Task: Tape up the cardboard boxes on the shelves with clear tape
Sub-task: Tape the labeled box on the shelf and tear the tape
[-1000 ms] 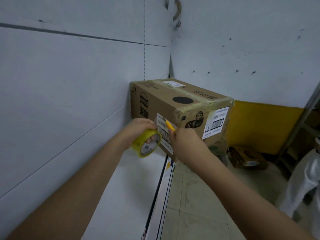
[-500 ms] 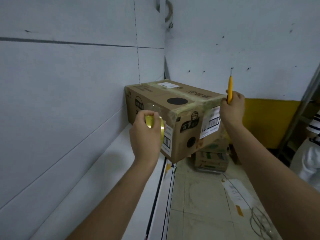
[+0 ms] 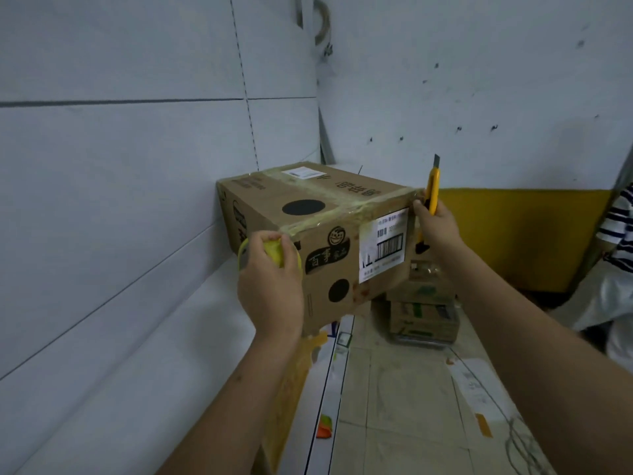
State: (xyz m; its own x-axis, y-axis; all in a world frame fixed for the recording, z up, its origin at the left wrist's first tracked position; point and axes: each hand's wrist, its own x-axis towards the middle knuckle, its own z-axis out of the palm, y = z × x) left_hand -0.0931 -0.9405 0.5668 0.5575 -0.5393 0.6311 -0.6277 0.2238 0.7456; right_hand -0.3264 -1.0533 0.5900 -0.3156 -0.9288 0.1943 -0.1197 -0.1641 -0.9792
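Yellow tape roll [image 3: 274, 257] mostly hidden by left hand [image 3: 270, 289], grip unclear

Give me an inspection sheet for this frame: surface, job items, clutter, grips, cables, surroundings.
Surface: white shelf, box sits at its far end.
Job's things: cardboard box, tape already along its top seam and front edge; tape roll; yellow utility knife, blade out.
Clutter: boxes on floor, paper scraps.
Grips: left hand holds the roll; right hand holds the knife at the box's right corner.
Cables: wire loops on floor.
Surroundings: white wall panels; another person at right edge.
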